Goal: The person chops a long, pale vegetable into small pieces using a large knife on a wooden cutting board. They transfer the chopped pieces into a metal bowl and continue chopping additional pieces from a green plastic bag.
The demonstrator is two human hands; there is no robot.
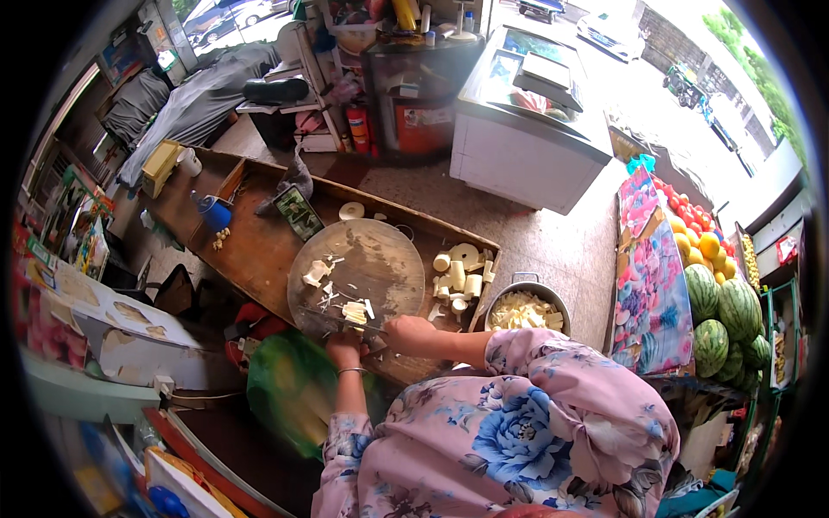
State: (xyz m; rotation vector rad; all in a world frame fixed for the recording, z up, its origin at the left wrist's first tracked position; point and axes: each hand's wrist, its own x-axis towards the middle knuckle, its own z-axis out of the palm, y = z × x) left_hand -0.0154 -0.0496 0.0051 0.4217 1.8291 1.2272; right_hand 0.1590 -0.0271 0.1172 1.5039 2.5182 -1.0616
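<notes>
My right hand (409, 335) grips a knife (324, 317), likely a cleaver, whose dark blade lies across the near side of a round wooden chopping board (388, 259). My left hand (345, 350), with a bracelet at the wrist, holds down a pale vegetable piece, probably bamboo shoot, close behind the blade; the fingers partly hide it. Cut pale strips (354, 312) lie just beyond the blade. Thin shavings and a larger scrap (317, 272) are scattered on the board's left half. Uncut cylindrical chunks (457, 275) are heaped right of the board.
A metal pot (565, 305) of cut pieces stands right of the wooden table (259, 259). A propped phone (298, 213) and a blue container (212, 210) sit left. A green plastic bag (285, 388) hangs by my left arm. Watermelons (712, 330) are stacked far right.
</notes>
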